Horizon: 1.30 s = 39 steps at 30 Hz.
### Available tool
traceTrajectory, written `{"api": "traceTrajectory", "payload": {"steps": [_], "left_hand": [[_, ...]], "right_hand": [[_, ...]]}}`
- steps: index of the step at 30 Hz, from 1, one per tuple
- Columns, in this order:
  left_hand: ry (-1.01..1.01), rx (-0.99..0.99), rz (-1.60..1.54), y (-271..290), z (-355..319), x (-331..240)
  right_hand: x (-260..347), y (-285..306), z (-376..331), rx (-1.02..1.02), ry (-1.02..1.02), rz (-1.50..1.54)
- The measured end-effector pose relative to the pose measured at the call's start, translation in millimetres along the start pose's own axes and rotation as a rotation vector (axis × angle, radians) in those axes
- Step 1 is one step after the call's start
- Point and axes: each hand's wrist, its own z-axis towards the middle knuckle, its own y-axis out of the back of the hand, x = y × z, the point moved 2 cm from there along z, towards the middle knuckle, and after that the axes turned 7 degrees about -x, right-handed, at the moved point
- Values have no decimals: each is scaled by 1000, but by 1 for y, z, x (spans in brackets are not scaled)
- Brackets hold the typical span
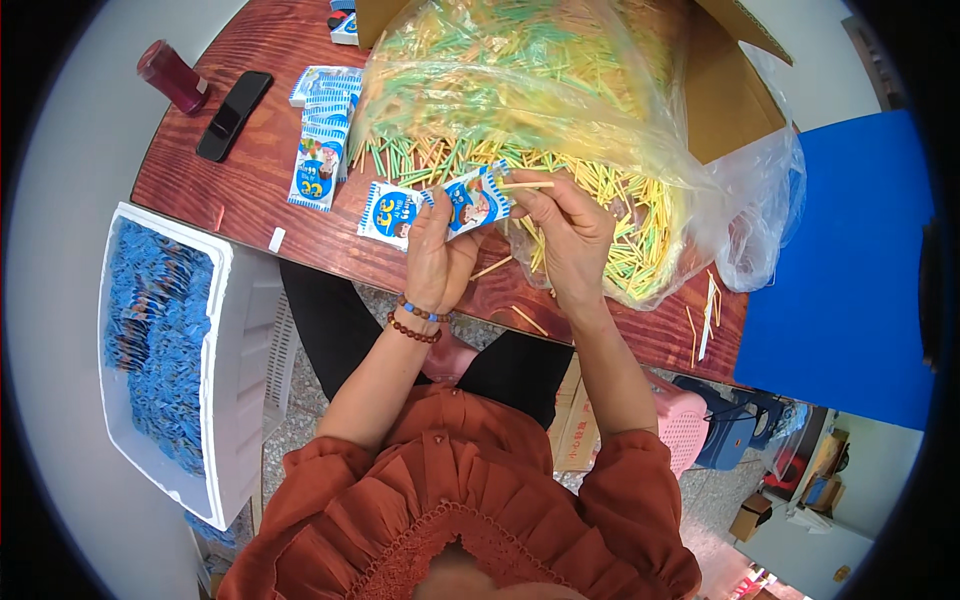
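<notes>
My left hand (443, 250) is closed on a small blue-and-white packet (478, 203), tilted up to the right above the table's front edge. Another packet (385, 213) of the same kind sticks out to the left of my fingers; I cannot tell whether the two are joined. At the packet's right end, my right hand (575, 235) pinches a thin pale-yellow stick (530, 184), whose left tip meets the packet. Just beyond both hands, loose thin sticks (610, 240) in yellow, green and pink spill from a large clear plastic bag (530, 100).
Overlapping packets (322, 150) lie left of the bag, near a black phone (235, 115) and a red jar (172, 77). A white foam box (215, 370) of blue packets stands at the left. Behind the bag is a cardboard box (740, 100); stray sticks (692, 335) lie at right.
</notes>
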Motion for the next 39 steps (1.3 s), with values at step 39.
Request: {"api": "traceTrajectory", "payload": {"steps": [39], "left_hand": [[108, 4, -236, -3, 0, -14]], "right_hand": [[-5, -30, 19, 283, -347, -63]]}}
